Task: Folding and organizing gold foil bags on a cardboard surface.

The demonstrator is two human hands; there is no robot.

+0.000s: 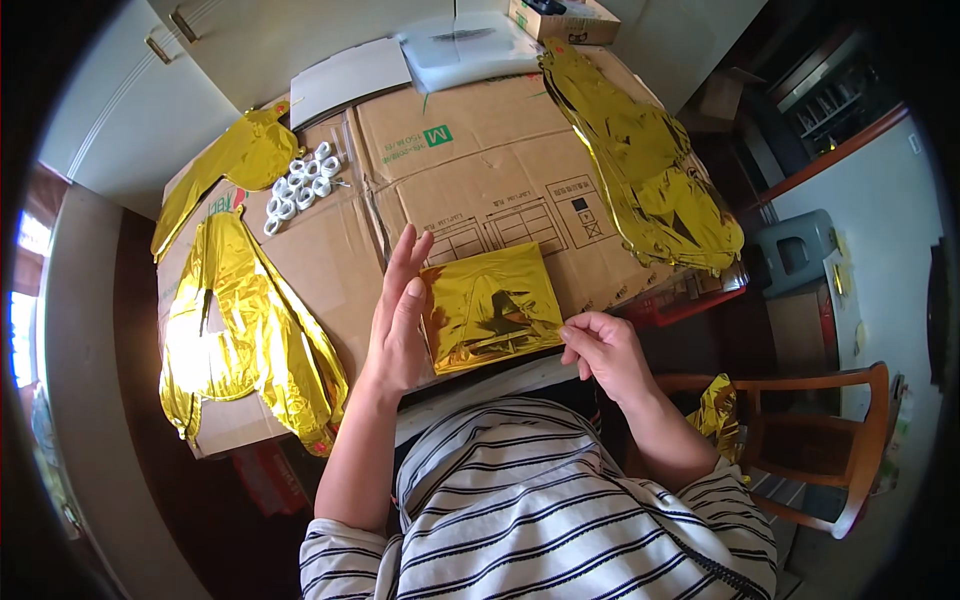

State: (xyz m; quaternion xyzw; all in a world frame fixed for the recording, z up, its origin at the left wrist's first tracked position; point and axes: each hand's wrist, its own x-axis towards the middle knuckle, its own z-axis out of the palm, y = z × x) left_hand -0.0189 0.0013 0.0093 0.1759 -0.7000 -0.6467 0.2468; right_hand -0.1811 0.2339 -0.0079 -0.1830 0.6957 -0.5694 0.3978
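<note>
A gold foil rectangle (485, 295) sits at the six o'clock edge of the cardboard (470, 185). At its nine, the left hand (396, 335) has straight, released fingers; near four, the right hand (612, 358) pinches the foil's edge — white rings (303, 187) cluster toward ten.

Apparently a home, pale cupboard doors (120, 95) with handles (158, 50), wooden chair (868, 430), grey plastic stool (773, 258)

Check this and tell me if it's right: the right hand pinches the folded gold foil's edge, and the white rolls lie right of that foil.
Not quite: the head view shows the white rolls lying left of the folded gold foil, not right. The rest holds: the right hand pinches the foil's edge.
</note>
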